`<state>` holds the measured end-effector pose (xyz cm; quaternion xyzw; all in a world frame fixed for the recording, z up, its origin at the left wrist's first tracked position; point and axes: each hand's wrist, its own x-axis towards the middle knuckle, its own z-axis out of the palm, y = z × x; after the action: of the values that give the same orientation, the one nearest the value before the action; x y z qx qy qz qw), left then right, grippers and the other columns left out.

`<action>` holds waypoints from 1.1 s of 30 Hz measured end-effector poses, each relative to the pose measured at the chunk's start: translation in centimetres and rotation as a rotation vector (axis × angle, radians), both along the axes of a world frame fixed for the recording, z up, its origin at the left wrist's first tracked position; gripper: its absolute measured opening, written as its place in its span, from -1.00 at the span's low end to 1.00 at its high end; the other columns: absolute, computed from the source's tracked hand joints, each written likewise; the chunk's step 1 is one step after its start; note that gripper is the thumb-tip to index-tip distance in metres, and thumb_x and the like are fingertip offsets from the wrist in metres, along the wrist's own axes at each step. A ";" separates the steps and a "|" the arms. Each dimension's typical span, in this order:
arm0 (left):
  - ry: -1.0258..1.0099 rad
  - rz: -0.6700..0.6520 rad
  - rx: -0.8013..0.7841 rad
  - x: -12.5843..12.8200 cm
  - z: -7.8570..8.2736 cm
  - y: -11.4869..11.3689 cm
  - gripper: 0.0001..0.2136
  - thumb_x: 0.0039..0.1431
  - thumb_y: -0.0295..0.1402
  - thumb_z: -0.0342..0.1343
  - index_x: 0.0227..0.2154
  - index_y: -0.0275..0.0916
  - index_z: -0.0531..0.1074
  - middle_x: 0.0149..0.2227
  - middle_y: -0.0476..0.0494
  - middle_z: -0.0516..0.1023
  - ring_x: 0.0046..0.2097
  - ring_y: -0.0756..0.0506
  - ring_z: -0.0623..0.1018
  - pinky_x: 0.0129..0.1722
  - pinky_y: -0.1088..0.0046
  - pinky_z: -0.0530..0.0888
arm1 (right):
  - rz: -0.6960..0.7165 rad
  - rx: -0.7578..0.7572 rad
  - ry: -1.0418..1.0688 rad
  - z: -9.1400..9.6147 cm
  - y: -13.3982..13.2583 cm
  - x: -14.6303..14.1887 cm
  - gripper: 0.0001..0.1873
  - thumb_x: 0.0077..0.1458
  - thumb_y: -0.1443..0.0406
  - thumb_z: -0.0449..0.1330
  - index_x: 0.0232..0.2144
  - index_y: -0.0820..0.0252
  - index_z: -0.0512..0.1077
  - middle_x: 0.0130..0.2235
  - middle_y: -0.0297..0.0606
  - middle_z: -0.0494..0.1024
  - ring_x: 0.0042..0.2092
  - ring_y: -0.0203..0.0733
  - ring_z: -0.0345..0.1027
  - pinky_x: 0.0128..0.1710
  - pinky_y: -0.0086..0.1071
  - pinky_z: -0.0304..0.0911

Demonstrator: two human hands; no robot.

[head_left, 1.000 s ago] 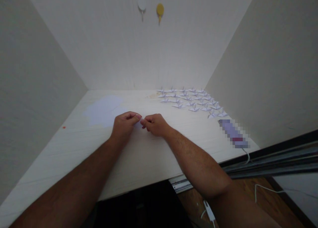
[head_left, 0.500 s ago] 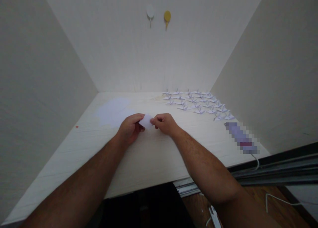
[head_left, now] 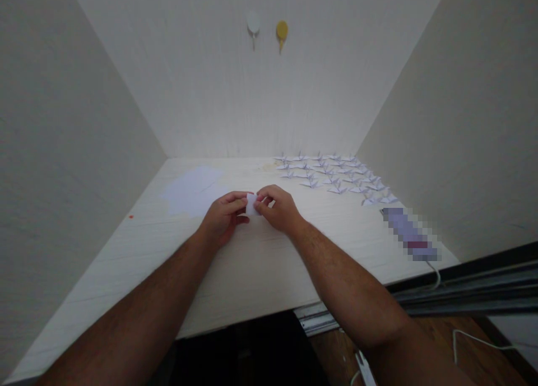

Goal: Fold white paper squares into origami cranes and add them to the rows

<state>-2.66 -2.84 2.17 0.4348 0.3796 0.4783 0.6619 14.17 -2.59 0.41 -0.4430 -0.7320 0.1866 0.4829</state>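
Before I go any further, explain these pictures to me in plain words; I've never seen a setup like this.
There is no machine here: the grip is a person's own two bare hands. The view comes from a single camera worn on that person's head, looking forward and down. The left hand and right hand hold a small piece of white paper between them, above a pale table. White sheets lie toward the left, and rows of folded paper birds stand at the back right. Nearer on the right is a pixelated object, too obscured to identify.
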 end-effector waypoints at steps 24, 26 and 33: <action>0.098 0.156 0.066 -0.1 -0.4 0.5 -0.78 -0.16 -0.34 0.28 -0.38 -0.29 0.53 -0.44 -0.07 0.51 -0.44 -0.02 0.47 -0.55 0.49 0.46 | 0.047 -0.145 0.025 1.1 -0.7 0.1 -0.73 0.14 0.12 0.11 -0.24 0.16 0.45 -0.32 -0.34 0.53 -0.33 -0.32 0.36 -0.31 -0.44 0.21; 0.168 0.172 0.094 0.0 -0.6 0.4 -0.80 -0.17 -0.35 0.25 -0.41 -0.29 0.53 -0.46 -0.07 0.52 -0.46 -0.03 0.47 -0.55 0.48 0.43 | 0.019 -0.126 -0.006 1.2 -0.6 0.2 -0.73 0.21 0.16 0.02 -0.27 0.15 0.46 -0.33 -0.35 0.52 -0.31 -0.31 0.36 -0.30 -0.44 0.18; 0.463 0.197 0.249 0.0 -0.3 0.2 -0.89 -0.15 -0.39 0.16 -0.49 -0.27 0.53 -0.57 -0.01 0.50 -0.52 0.00 0.41 -0.53 0.52 0.30 | -0.072 -0.068 -0.041 1.3 -0.5 0.3 -0.65 0.23 0.17 -0.03 -0.52 0.20 0.35 -0.53 -0.39 0.37 -0.44 -0.34 0.25 -0.44 -0.47 0.08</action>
<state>-2.65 -2.66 1.83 0.5717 0.4993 0.4711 0.4494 14.51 -3.10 1.67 -0.4886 -0.7187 0.1847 0.4589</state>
